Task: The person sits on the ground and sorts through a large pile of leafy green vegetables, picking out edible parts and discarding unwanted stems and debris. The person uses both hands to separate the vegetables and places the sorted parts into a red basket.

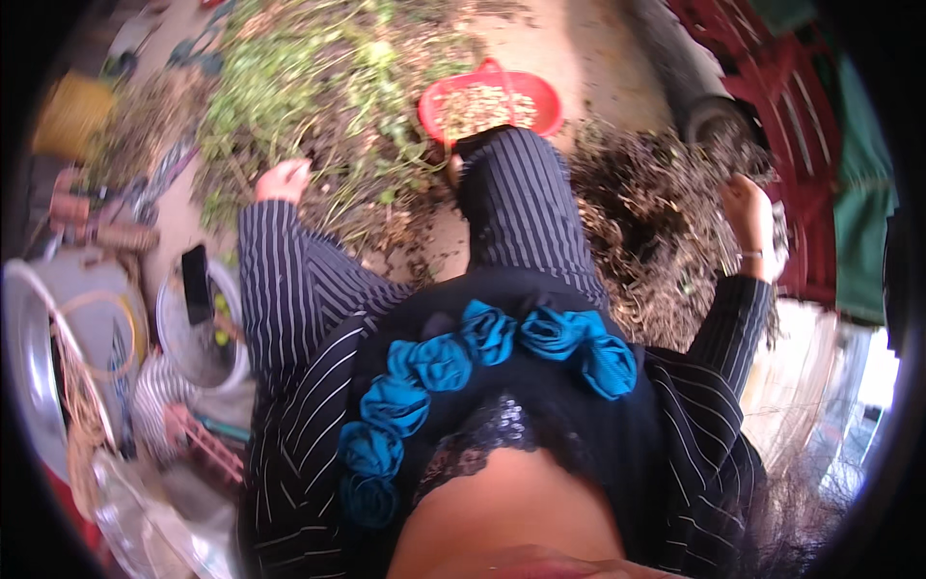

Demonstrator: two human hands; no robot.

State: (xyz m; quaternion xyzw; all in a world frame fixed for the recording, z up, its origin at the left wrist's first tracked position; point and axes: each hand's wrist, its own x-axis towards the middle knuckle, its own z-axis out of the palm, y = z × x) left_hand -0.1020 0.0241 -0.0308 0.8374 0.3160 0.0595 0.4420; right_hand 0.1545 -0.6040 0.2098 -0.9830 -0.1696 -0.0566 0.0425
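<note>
At the left, my left hand (285,179) is curled at the near edge of a heap of leafy green plants (318,101), likely pulled peanut plants. Blur hides whether stems are in its fingers. Out to the right, my right hand (749,213) is bent beside a pile of dry brown stalks and roots (651,239). What lies within its fingers cannot be made out. Beyond my striped knee stands a red plastic basket (555,108) with a handle, partly filled with pale pods that look like unshelled peanuts (481,108).
To the left are a white bucket (163,304) with a dark phone-like object (195,284) across its rim, a large metal basin (29,362), clear plastic sheeting (145,514) and a yellow container (72,116). A wheel (716,119) and a red metal frame (796,130) stand at right.
</note>
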